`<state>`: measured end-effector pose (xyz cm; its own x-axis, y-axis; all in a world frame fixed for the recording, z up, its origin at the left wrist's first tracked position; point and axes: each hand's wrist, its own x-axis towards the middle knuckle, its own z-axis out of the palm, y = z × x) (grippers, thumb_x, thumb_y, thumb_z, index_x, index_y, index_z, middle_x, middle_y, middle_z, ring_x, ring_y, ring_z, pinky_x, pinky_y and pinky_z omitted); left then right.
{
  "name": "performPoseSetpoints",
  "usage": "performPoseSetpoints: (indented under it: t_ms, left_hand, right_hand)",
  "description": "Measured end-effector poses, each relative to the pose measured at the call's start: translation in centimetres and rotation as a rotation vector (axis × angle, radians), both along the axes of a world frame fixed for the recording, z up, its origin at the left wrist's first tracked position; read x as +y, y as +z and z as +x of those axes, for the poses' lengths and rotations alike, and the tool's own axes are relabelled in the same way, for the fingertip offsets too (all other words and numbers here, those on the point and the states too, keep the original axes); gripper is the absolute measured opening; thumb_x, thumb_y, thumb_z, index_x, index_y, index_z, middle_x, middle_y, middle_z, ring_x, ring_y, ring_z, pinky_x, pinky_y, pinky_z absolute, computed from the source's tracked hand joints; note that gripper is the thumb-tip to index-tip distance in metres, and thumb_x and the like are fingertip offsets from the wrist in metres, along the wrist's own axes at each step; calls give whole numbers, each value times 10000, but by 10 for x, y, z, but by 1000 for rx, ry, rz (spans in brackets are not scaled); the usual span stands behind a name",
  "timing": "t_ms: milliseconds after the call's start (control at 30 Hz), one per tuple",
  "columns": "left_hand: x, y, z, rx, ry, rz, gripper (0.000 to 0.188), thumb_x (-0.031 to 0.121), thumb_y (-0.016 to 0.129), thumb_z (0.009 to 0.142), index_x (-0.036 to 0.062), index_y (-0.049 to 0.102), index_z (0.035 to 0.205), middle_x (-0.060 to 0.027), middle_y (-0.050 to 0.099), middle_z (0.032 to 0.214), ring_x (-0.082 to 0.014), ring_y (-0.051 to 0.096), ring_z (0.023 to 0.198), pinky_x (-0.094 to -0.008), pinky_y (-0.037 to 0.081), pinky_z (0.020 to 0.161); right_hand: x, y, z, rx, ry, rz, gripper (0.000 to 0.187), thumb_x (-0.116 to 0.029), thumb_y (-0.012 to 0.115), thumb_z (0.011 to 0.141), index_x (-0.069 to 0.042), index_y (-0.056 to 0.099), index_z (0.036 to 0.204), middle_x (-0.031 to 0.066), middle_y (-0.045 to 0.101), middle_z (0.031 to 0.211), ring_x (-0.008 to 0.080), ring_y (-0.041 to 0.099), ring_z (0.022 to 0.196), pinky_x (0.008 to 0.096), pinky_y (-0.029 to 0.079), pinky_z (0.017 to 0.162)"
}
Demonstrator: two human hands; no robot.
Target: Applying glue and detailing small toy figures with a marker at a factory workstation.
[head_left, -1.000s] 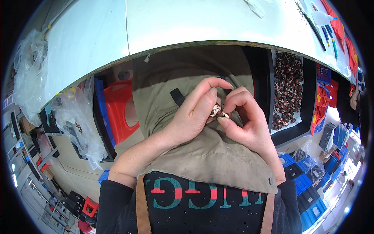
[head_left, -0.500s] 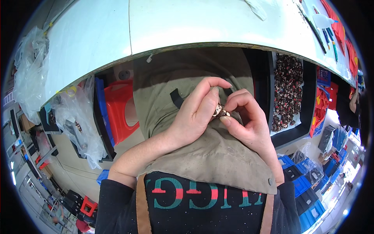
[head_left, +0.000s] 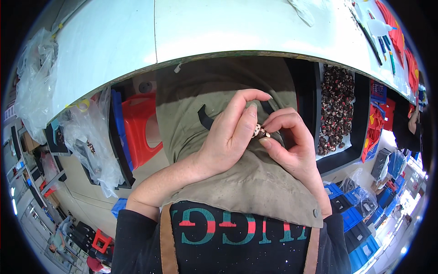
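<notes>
Above my apron-covered lap, both hands meet around a small dark-brown and cream spotted piece (head_left: 260,132), too small to name its kind. My left hand (head_left: 232,132) has its fingers curled against the piece's left side, the index finger arching over. On the other side, my right hand (head_left: 292,139) pinches the piece between thumb and index finger. The lower part of the piece is partly covered by fingers. Many small brown, cream and red pieces (head_left: 336,107) fill a black tray (head_left: 337,165) to the right, below the table edge.
A white table (head_left: 109,50) spans the far side, with pens (head_left: 383,48) and a squeeze bottle (head_left: 380,27) at right. Plastic bags (head_left: 93,146) and a red stool (head_left: 137,118) are at left. Blue bins (head_left: 362,255) stand at lower right.
My hands stay almost in place. The piece has turned slightly between my fingers, and more of its spotted part shows. The black apron strap by my left hand has shifted a little.
</notes>
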<state>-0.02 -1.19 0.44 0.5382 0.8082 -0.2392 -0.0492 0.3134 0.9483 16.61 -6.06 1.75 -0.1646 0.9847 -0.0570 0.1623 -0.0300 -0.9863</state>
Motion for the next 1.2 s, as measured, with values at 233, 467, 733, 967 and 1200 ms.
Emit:
performPoseSetpoints:
  t_ms: [233,467,733,967,1200]
  left_hand:
    - [1,1,0,58,12,123,267,167,346,959,44,430,1180,-16,479,658,-97,485,592,-256,397,554]
    - [3,3,2,323,13,386,226,168,403,943,59,454,1134,-100,561,610,-279,598,580,-374,441,520]
    - [-1,0,4,330,34,404,204,150,415,933,58,486,1100,-103,571,609,-289,595,575,-382,445,518]
    - [1,-4,5,293,-55,214,231,175,375,945,54,491,1104,-117,617,685,-285,624,643,-366,471,570]
    - [1,-8,5,294,-86,111,248,184,384,932,38,523,1076,-135,631,743,-286,631,694,-373,475,620]
  right_hand:
    - [6,3,-3,-173,-48,129,237,22,677,699,-22,548,893,83,534,900,197,532,854,288,437,770]
    - [7,17,-7,-423,-64,123,241,37,691,669,-20,565,867,66,532,847,171,524,747,256,452,623]
    - [12,19,-9,-319,-38,-32,229,38,678,669,-21,530,832,41,496,801,120,488,651,223,423,569]
    - [14,11,-7,-276,34,-137,226,7,682,669,-28,485,775,28,461,768,106,452,615,225,393,541]
    - [12,11,-6,-308,76,-102,243,11,684,680,-21,478,806,55,477,776,145,483,630,260,424,549]
